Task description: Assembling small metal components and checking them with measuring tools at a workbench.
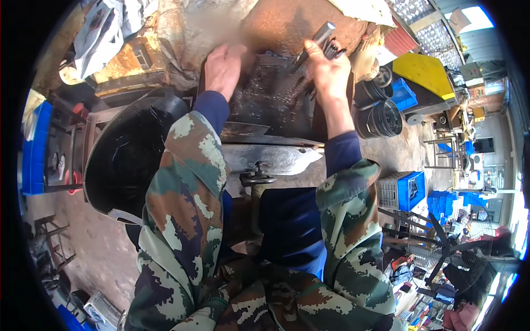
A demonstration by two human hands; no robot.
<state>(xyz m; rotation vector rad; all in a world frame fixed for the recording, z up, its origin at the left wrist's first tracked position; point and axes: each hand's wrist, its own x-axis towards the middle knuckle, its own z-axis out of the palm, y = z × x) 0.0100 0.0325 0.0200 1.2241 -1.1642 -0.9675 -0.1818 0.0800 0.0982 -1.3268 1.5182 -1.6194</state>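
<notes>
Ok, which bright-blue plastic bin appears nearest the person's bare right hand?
The bright-blue rectangular plastic bin directly beside the round black buckets. The other blue bins sit farther from the right hand, at the lower right and far left.

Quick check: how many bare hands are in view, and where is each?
2. The left hand is at the left side of the dark wet surface; the right hand grips a grey bar-like tool at its right. No others show.

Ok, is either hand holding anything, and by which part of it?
The right hand appears to grip dark, slender pieces, partway along, with ends sticking out above. Whether the left hand holds anything cannot be told.
</notes>
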